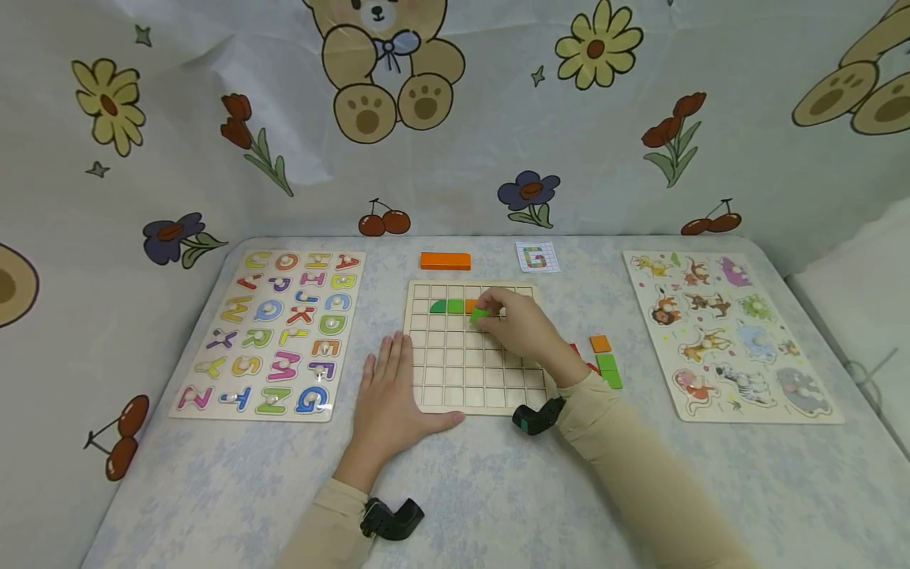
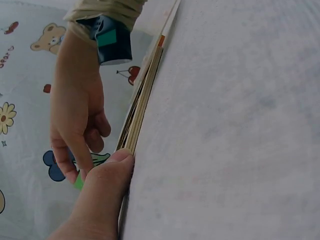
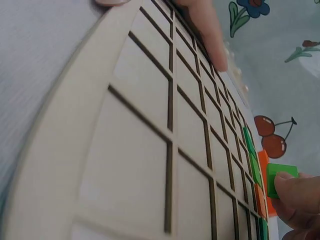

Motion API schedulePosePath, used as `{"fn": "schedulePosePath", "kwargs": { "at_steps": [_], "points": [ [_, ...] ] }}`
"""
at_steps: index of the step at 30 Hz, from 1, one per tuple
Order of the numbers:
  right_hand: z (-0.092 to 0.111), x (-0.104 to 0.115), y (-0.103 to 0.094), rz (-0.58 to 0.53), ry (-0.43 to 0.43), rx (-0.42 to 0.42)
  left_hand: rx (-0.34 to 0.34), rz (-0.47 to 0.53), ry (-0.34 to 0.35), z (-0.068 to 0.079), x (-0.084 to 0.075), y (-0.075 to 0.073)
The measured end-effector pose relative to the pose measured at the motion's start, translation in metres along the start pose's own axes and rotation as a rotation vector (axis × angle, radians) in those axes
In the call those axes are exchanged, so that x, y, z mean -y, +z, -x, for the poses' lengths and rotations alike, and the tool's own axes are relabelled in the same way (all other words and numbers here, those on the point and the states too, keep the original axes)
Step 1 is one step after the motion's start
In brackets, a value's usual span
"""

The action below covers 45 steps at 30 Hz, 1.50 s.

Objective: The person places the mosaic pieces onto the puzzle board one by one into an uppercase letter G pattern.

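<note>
My right hand (image 1: 522, 324) pinches a green square tile (image 3: 282, 175) between thumb and fingertips, over the upper part of a wooden grid board (image 1: 455, 410). Along the board's upper row lie a dark green rounded piece (image 1: 438, 306), a green square (image 1: 456, 306) and an orange square (image 1: 471, 305), partly covered by the right fingers. Another dark green piece (image 3: 263, 229) shows at the end of this row in the right wrist view. My left hand (image 1: 387, 395) rests at the board's left front corner, fingers straight along the side and thumb (image 2: 107, 182) against the front edge.
Right of the board lie an orange tile (image 1: 600, 344), green tiles (image 1: 608, 370) and red pieces, partly hidden by the right forearm. Behind it are an orange block (image 1: 445, 261) and a pattern card (image 1: 538, 258). A letter puzzle (image 1: 249, 414) and an animal puzzle (image 1: 753, 417) flank it.
</note>
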State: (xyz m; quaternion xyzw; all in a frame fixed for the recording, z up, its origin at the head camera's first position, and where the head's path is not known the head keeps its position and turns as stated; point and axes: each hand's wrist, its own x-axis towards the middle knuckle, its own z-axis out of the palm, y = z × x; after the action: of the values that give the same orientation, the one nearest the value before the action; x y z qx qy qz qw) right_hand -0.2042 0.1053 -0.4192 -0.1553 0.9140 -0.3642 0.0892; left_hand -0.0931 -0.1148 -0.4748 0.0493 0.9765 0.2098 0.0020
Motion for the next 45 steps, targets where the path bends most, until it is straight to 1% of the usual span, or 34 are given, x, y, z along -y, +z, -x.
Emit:
{"fn": "schedulePosePath", "kwargs": {
  "at_steps": [7,13,16,21,30,34,38,41,45],
  "points": [
    [-0.017,0.022,0.026,0.038,-0.024,0.021,0.000,-0.006,0.007,0.000,-0.001,0.000],
    [-0.025,0.032,0.041,0.118,-0.054,0.005,-0.005,-0.020,0.012,0.000,-0.001,0.000],
    [-0.027,0.035,0.044,0.159,-0.064,-0.005,-0.006,-0.021,0.012,0.000,-0.002,-0.001],
    [-0.027,0.036,0.044,0.195,-0.067,-0.005,-0.005,-0.021,0.013,0.001,-0.002,-0.001],
    [-0.023,0.033,0.045,0.247,-0.097,0.012,-0.002,-0.014,0.011,0.001,-0.001,0.000],
    [-0.016,0.030,0.039,0.229,-0.121,0.045,-0.002,-0.004,0.009,0.001,-0.001,0.001],
    [-0.004,0.024,0.025,0.183,-0.117,0.068,-0.003,-0.012,0.003,0.001,-0.001,0.001],
    [0.008,0.013,0.008,0.158,-0.079,0.065,-0.006,-0.011,0.000,0.000,-0.001,0.001],
    [0.026,-0.007,-0.021,0.167,-0.026,0.053,-0.005,-0.007,-0.007,0.000,0.000,0.002]
  ]
}}
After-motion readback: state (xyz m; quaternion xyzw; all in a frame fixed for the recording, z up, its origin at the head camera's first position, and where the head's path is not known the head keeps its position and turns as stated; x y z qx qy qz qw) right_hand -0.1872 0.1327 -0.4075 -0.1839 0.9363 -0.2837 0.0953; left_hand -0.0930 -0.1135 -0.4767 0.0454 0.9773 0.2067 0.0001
